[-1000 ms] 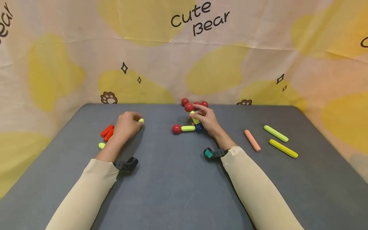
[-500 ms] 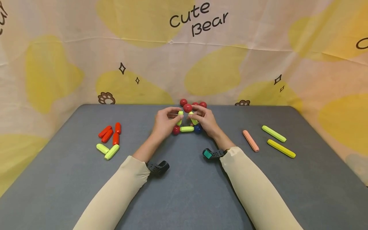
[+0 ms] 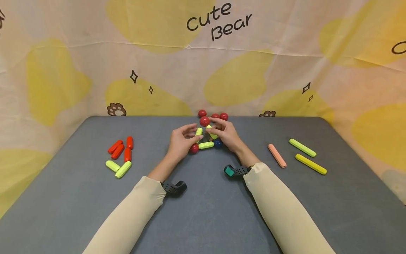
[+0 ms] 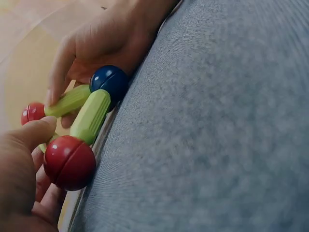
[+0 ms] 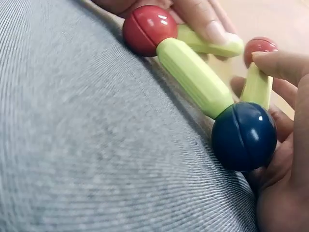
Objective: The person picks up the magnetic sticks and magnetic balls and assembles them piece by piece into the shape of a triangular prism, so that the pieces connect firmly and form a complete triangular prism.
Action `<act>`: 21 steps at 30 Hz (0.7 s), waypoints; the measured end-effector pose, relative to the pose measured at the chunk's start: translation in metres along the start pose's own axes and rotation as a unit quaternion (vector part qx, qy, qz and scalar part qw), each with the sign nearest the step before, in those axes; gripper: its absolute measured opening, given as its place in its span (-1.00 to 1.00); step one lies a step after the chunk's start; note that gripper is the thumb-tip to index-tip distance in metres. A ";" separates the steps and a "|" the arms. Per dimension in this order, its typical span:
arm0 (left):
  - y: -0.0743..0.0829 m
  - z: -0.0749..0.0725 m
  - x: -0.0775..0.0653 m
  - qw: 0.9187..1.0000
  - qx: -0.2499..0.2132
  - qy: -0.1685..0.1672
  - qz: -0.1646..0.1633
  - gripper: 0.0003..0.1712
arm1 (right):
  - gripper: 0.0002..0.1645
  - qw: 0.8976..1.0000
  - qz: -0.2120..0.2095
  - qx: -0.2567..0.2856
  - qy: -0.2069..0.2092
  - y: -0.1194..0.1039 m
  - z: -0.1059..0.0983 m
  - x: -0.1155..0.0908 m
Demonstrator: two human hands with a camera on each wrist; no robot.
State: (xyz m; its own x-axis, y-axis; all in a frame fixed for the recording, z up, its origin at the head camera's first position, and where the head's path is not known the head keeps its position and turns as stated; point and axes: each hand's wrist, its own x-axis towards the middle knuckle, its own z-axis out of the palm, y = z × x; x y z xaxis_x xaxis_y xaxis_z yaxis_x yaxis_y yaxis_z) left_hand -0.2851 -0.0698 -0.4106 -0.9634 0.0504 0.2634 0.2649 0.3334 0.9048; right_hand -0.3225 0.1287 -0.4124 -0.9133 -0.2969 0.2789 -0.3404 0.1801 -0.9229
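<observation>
At the table's far middle, my left hand (image 3: 182, 141) pinches a short yellow-green building rod (image 3: 198, 132) between thumb and fingers. In the right wrist view that rod's lower end meets a red ball (image 5: 149, 30), and its other end is free. A second yellow-green rod (image 3: 206, 145) runs from this red ball to a blue ball (image 3: 217, 143). My right hand (image 3: 227, 133) pinches a third yellow-green rod (image 4: 70, 100), which rises from the blue ball to another red ball (image 3: 204, 121). The left-held rod's tip stands apart from that upper ball.
Several loose red balls (image 3: 223, 116) lie at the back edge. On the left are several short orange-red rods (image 3: 117, 151) and two short yellow-green rods (image 3: 123, 169). A longer pink rod (image 3: 277, 155), green rod (image 3: 302, 147) and yellow rod (image 3: 311, 164) lie right.
My left hand has brought a yellow-green rod from the left pile to the structure and lowered it to the red ball. That ball has shifted slightly towards me; the upper ball moved slightly left.
</observation>
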 end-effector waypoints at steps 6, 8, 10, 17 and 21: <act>-0.004 0.003 -0.002 0.999 -0.037 0.002 -0.012 -0.39 | -0.43 0.997 0.013 -0.067 -0.023 -0.002 0.000 -0.005; -0.004 0.003 -0.002 0.999 -0.037 0.002 -0.013 -0.43 | -0.44 0.996 0.018 -0.080 -0.015 -0.002 0.002 -0.005; -0.005 0.002 -0.002 1.000 -0.025 0.006 -0.010 -0.53 | -0.46 0.995 0.021 -0.102 -0.004 -0.002 0.005 -0.005; -0.007 -0.003 -0.006 0.996 0.082 0.026 -0.002 -0.75 | -0.46 0.983 0.018 -0.183 0.004 -0.007 0.014 -0.020; -0.004 -0.007 -0.013 0.995 0.100 0.001 -0.002 -0.68 | -0.32 0.971 0.004 -0.239 -0.018 -0.012 0.015 -0.037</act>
State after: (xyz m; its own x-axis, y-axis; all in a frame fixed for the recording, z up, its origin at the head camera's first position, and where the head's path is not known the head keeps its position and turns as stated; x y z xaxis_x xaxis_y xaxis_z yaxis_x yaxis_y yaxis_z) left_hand -0.2733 -0.0784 -0.4154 -0.9643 0.0460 0.2607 0.2467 0.5138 0.8217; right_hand -0.2810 0.1235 -0.4161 -0.9113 -0.3238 0.2543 -0.4052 0.5955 -0.6937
